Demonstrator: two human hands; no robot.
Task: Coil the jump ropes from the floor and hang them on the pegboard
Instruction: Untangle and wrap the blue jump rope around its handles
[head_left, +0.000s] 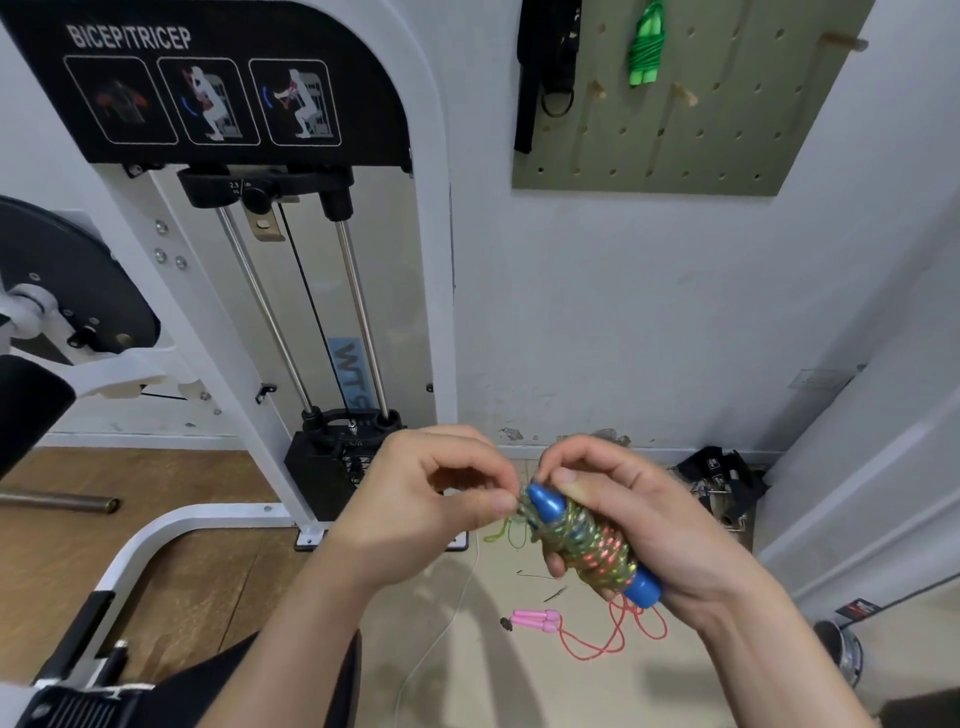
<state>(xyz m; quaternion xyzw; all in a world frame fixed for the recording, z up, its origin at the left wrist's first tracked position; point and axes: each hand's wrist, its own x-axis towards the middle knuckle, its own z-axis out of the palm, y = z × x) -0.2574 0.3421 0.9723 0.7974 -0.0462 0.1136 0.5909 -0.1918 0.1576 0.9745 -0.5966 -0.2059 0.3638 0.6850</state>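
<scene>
My right hand (649, 525) grips the blue rope (592, 545), fingers and thumb curled round the bundle. Its two blue handles lie side by side, and the shiny, many-coloured cord is wound thickly round their middle. The tapered tips point up and left, towards my left hand (436, 488); the butt ends stick out below my right palm. My left thumb and forefinger are pinched together on a bit of the cord just beside the handle tips, with the other fingers curled in behind. I hold the bundle in the air, above the floor (467, 649) and in front of the wall.

The pink rope (535, 618) lies on the floor below my hands, handles together and its reddish cord trailing in loose loops to the right. A thin green cord (506, 535) lies on the floor nearer the wall.

The pegboard (675, 156) is on the wall up to the right. The green rope (645, 47) hangs coiled near its top edge, and a black strap (545, 62) hangs along its left edge. A weight machine (260, 208) stands to the left.
</scene>
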